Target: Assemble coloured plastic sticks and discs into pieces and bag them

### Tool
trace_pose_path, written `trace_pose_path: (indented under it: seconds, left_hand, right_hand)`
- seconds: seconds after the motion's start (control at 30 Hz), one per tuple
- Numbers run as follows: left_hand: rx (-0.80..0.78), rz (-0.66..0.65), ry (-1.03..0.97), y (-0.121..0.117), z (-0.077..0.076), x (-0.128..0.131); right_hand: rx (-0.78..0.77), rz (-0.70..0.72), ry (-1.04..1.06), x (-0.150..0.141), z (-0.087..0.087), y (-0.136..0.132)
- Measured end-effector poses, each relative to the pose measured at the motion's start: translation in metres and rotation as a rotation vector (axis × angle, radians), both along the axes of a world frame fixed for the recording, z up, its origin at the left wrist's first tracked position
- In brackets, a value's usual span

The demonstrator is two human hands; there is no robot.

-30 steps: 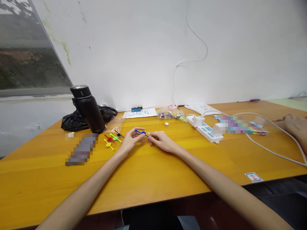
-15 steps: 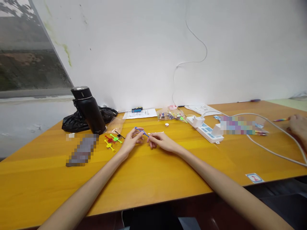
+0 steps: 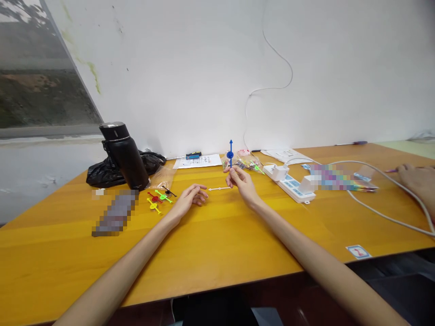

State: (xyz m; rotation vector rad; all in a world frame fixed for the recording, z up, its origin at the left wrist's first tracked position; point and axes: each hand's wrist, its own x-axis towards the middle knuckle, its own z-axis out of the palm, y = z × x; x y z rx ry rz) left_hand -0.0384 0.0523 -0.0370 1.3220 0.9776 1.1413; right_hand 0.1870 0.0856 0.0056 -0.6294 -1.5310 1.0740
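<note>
Between the thumb and fingers of my right hand [image 3: 243, 184] is a blue arrow spinner [image 3: 230, 155], held upright by its lower end with a round disc at its middle. My left hand [image 3: 190, 199] rests low over the table, holding nothing, its fingers apart and loosely bent. A white arrow [image 3: 219, 188] lies flat on the table between the two hands. Left of my left hand lie several arrow spinners: a yellow one [image 3: 154, 206], a red one [image 3: 155, 198], a green one [image 3: 163, 196] and a black one [image 3: 169, 192].
A black bottle [image 3: 125, 156] and a black plastic bag [image 3: 98, 174] stand at the left, behind a blurred flat object [image 3: 117, 213]. A white power strip [image 3: 292, 186] with cables lies right of centre. Another person's hand [image 3: 416, 181] holds a thin stick at the far right.
My right hand has lifted the blue arrow spinner up and to the right, turning it upright. My left hand has let go of it. The white arrow now shows fully.
</note>
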Motion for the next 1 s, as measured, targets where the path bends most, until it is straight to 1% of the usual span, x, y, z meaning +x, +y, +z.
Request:
trace_pose_path:
  seconds: [0.13,0.43,0.53,0.63,0.7,0.77,0.83,0.93,1.0]
  left_hand:
    - [-0.003,-0.005,0.005,0.000,0.000,0.000]
    - [-0.019,0.005,0.018,-0.004,0.005,0.002]
    - [-0.008,-0.005,0.048,-0.004,0.005,0.001]
    - [0.024,-0.026,0.081,-0.004,0.004,0.002]
    - [0.071,-0.046,0.108,-0.004,0.004,0.003]
    - [0.123,-0.064,0.138,-0.003,0.004,0.005]
    - [0.163,-0.075,0.174,-0.004,0.004,0.006]
    - [0.225,-0.090,0.243,-0.008,0.001,0.004]
    - [0.222,-0.067,0.251,-0.013,-0.003,0.001]
  right_hand:
    - [-0.005,0.029,-0.023,-0.002,-0.003,-0.001]
    - [-0.004,0.094,-0.107,-0.005,-0.008,-0.003]
    - [-0.022,0.169,-0.212,-0.008,-0.012,-0.007]
    - [-0.061,0.261,-0.343,-0.015,-0.021,-0.012]
    - [-0.073,0.301,-0.376,-0.021,-0.026,-0.015]
    - [-0.070,0.330,-0.365,-0.025,-0.030,-0.018]
    - [-0.069,0.334,-0.325,-0.030,-0.029,-0.021]
    - [-0.083,0.293,-0.256,-0.040,-0.022,-0.031]
    - [-0.065,0.255,-0.257,-0.053,-0.016,-0.042]
